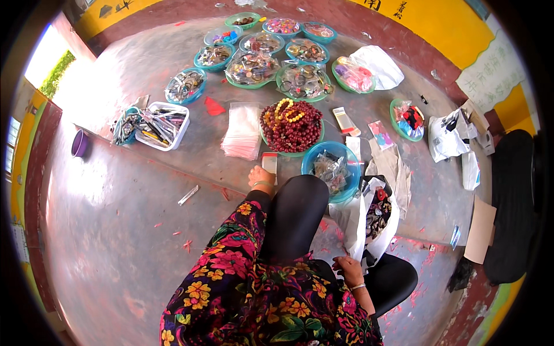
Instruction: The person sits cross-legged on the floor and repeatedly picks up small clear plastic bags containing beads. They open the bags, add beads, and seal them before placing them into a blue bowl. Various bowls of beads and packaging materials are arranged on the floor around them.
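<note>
The left hand is beside a packet, the right hand by a bag's near edge (I cannot tell how open either grip is, or if it holds anything); the right knee, shifting, could spill the trinkets.

Eleven filled bowls are counted at the far side; one purple bucket and one white tray are seen at left, one bead-heaped bowl, one blue basin and one open white bag nearer.
</note>
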